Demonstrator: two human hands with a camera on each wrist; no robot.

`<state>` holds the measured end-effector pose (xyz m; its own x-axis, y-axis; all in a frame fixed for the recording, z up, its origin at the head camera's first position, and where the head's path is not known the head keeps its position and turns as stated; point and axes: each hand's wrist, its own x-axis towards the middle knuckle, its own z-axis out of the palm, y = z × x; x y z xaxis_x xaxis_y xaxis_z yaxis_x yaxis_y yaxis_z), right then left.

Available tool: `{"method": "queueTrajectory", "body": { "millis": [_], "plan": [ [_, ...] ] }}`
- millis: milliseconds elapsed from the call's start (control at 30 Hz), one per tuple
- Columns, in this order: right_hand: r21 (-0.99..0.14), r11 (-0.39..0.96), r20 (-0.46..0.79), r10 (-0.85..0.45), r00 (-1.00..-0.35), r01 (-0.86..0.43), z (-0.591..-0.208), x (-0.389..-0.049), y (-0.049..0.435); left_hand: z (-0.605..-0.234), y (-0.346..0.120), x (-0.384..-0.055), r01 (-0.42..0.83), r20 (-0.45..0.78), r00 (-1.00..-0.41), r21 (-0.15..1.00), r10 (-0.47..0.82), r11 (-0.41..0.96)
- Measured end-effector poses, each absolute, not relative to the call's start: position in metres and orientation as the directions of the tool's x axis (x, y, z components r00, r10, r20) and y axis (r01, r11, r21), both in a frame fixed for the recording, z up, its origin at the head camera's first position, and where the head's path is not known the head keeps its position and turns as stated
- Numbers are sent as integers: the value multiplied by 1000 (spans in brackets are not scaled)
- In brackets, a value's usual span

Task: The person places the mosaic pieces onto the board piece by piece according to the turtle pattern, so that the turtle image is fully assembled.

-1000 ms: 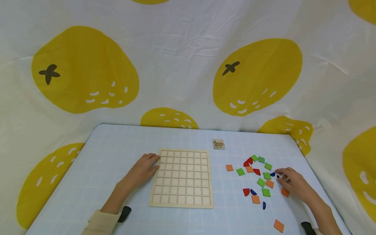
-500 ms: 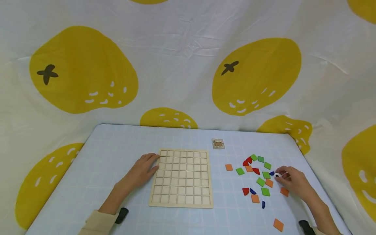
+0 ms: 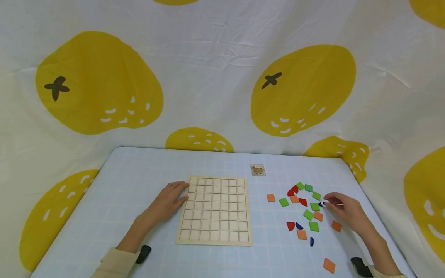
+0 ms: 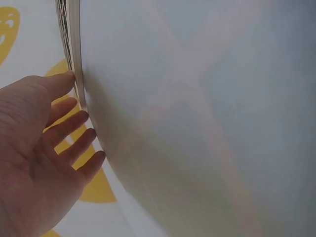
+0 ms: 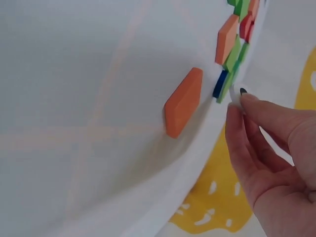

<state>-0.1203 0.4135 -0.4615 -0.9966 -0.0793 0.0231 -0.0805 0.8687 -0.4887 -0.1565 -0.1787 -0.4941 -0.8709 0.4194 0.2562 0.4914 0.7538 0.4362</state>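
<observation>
My right hand (image 3: pixel 347 211) pinches a small white disc with a black dot (image 5: pixel 235 96) between thumb and fingertips, just above the table. Close beside it, a dark blue half-round piece (image 3: pixel 320 204) lies against a green square (image 3: pixel 315 207). In the right wrist view, an orange square (image 5: pixel 183 103) lies nearer the wrist. At the left side of the wooden grid board (image 3: pixel 213 243), my left hand (image 3: pixel 169 200) touches the edge with its fingertips. Its fingers are extended and slightly bent in the left wrist view, with the thumb against the board's side (image 4: pixel 75 44).
Green and orange squares, red quarter-round pieces (image 3: pixel 290 226) and blue half-rounds (image 3: pixel 311 242) lie scattered right of the board. A small picture card (image 3: pixel 258 170) lies behind them. One orange square (image 3: pixel 329 265) sits close to the front. A patterned curtain (image 3: pixel 215 77) hangs behind the table.
My right hand has shifted slightly to the left and away from me with the white disc, which now partly overlaps the blue half-round piece in view. My left hand has stayed at the board.
</observation>
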Motion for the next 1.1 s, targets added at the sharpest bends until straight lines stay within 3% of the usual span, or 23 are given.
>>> {"method": "queueTrajectory", "body": {
  "millis": [233,1100],
  "plan": [
    [-501,853,110,-103,-989,-144,-459,-125,400,-496,-180,-157,523,276,-853,443,444,728],
    [-674,720,128,-111,-986,-168,-446,-146,325,-489,-181,-157,484,200,-873,458,444,746]
  ]
}}
